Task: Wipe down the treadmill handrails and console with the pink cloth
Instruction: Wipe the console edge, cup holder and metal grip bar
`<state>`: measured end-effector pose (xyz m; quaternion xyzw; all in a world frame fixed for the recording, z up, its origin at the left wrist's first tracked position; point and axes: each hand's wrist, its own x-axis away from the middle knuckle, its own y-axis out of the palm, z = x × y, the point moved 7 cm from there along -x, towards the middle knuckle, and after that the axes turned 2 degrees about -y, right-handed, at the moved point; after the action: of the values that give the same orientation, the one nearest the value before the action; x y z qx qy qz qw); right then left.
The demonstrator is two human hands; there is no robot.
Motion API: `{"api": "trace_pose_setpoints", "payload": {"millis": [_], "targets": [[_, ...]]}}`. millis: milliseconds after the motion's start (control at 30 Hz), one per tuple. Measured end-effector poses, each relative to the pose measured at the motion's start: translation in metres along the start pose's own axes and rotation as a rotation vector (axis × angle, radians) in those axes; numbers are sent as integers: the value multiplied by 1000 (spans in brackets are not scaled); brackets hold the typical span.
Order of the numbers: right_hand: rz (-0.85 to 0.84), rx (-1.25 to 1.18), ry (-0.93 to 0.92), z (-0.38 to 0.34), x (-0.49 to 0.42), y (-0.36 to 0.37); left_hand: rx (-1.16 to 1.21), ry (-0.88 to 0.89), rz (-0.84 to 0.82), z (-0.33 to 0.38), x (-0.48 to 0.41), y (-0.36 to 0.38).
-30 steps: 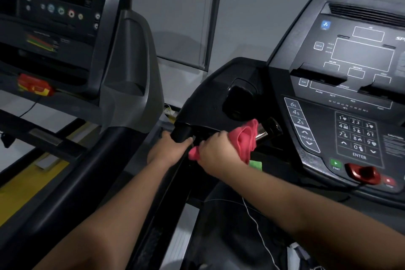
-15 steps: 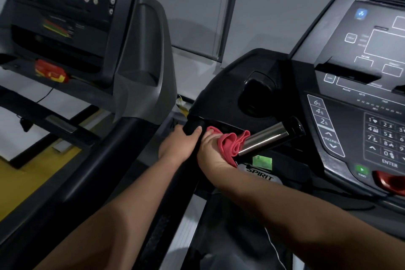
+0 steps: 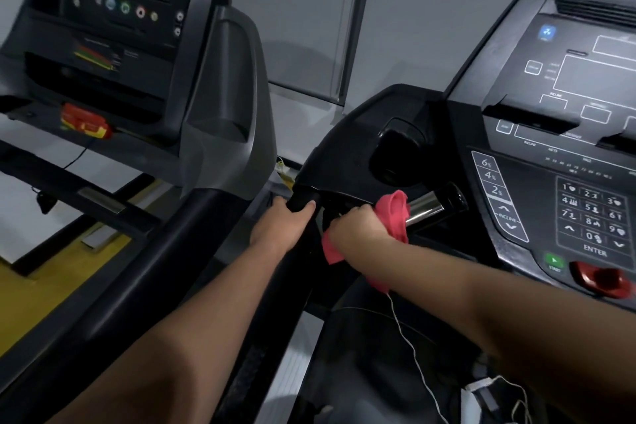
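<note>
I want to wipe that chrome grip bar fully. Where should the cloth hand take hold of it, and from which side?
Wrap the pink cloth around the bare end of the chrome bar, coming from above as the right hand does. It is a round rod sloping up to the right, so a full wrap can probably slide along it.

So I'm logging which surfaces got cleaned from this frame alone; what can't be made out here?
- Silver grip bar, head view: its near part is covered by the pink cloth and right hand.
- Console: its right side is cut off by the frame edge; small labels too blurred to read.
- Black handrail: the left hand hides the part it grips.
- Neighbouring treadmill's panel: blurred, cut off at the top.
</note>
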<state>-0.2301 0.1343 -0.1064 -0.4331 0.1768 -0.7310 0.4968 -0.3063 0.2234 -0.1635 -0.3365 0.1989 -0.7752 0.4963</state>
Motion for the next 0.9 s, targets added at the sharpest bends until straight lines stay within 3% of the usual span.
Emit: {"api": "trace_pose_setpoints", "payload": {"millis": [133, 300, 433, 567, 667, 900], "targets": [[-6, -160, -72, 20, 15, -3, 0, 21, 7, 1, 2, -1], [-167, -389, -26, 81, 33, -2, 19, 19, -1, 1, 0, -1], [-175, -271, 65, 99, 40, 11, -7, 15, -4, 3, -2, 1], [148, -120, 27, 71, 35, 7, -178, 27, 70, 10, 0, 2], [252, -82, -48, 36, 25, 2, -206, 29, 81, 12, -1, 3], [177, 114, -4, -17, -22, 6, -133, 3, 28, 7, -1, 4]]}}
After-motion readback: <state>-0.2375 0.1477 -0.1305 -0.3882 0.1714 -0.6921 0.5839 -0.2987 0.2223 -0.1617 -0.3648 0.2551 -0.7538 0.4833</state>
